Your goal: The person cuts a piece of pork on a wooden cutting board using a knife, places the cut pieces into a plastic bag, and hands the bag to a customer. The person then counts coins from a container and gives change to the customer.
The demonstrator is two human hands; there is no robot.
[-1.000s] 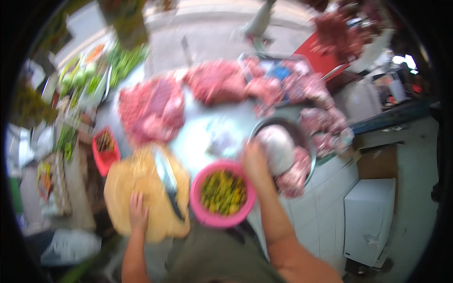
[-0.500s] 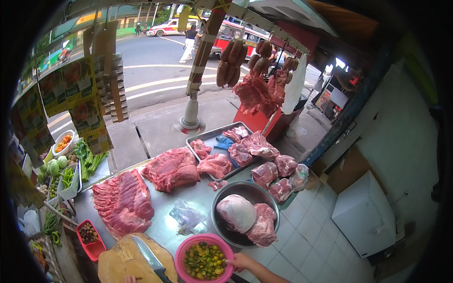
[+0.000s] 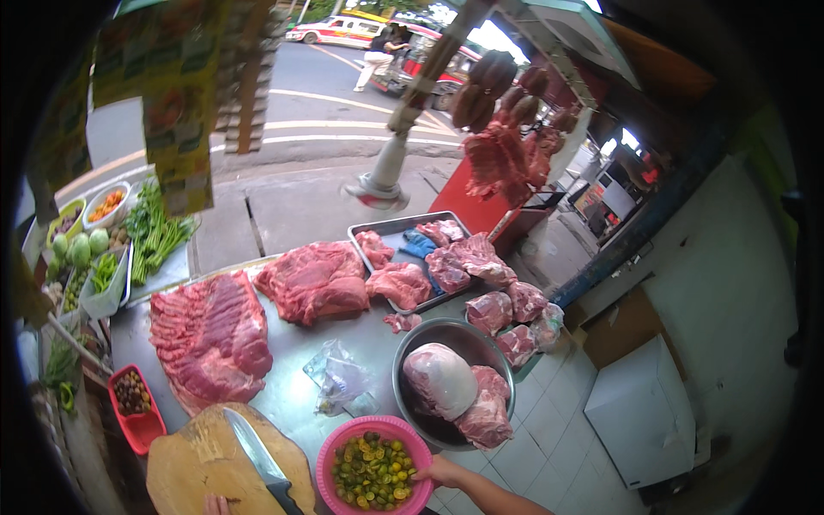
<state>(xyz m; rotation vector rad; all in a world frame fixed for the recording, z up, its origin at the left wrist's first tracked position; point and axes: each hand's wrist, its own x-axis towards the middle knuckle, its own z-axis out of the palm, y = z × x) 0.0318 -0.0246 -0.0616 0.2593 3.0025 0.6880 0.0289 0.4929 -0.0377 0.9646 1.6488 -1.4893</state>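
While the pink bowl (image 3: 373, 424) is gripped at its right rim by the right hand (image 3: 439, 472), only fingertips of the left hand (image 3: 216, 505) are seen, resting on the board (image 3: 193, 459) left of the pink bowl. How wide the left hand is spread cannot be told; the rest is cut off by the lower edge.

Materials: board is thick tan wood, rounded irregular outline, worn top. Knife (image 3: 257, 455) is laid on it just left of the pink bowl: broad steel blade, dark handle, tip pointed away. Counter (image 3: 289, 352) is surfaced in dull metal. Clear bag (image 3: 339, 378), crumpled film, is placed just beyond the pink bowl. Ridged rib slab (image 3: 210, 339) and smoother thick slab (image 3: 313, 283) are laid beyond it, to the left.

Containers: pink bowl is filled with cut citrus (image 3: 371, 472), small, green to yellow. Steel bowl (image 3: 410, 412), beyond and right of it, is loaded with two meat chunks (image 3: 487, 408), one pale-skinned. Steel tray (image 3: 386, 227), shallow, farther beyond, is filled with raw cuts (image 3: 399, 285) and blue plastic (image 3: 418, 244). Red tray (image 3: 142, 432), well left of the pink bowl, is partly filled with small brown rounds (image 3: 131, 393).
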